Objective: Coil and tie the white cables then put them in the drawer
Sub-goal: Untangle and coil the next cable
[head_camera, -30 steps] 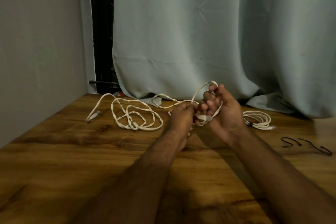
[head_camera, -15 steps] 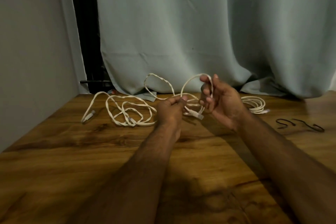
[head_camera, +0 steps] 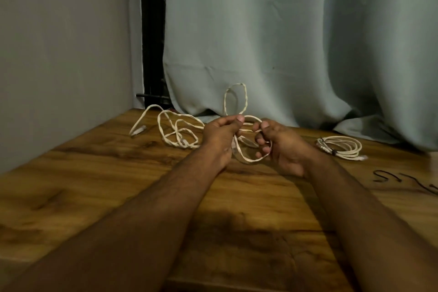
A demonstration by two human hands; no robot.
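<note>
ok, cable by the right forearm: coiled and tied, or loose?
Coiled and tied. The white cable lies on the table as a neat oval of stacked loops, with a dark tie cinched across its near side.

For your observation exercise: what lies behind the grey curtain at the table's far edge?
Left of the curtain a dark gap and a thin black rod show. Everything directly behind the cloth is covered.

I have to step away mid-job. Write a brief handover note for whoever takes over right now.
Left hand: pinches the loose white cable at thumb and fingertips.
Right hand: fingers curled through a loop of the same cable.
Most of that cable lies uncoiled on the wooden table, to the left.
Done: one coiled cable, bound with a dark tie, lies at right.
Dark ties lie near the right edge.
Left: finish coiling, tie, stow both. No drawer in view.
</note>
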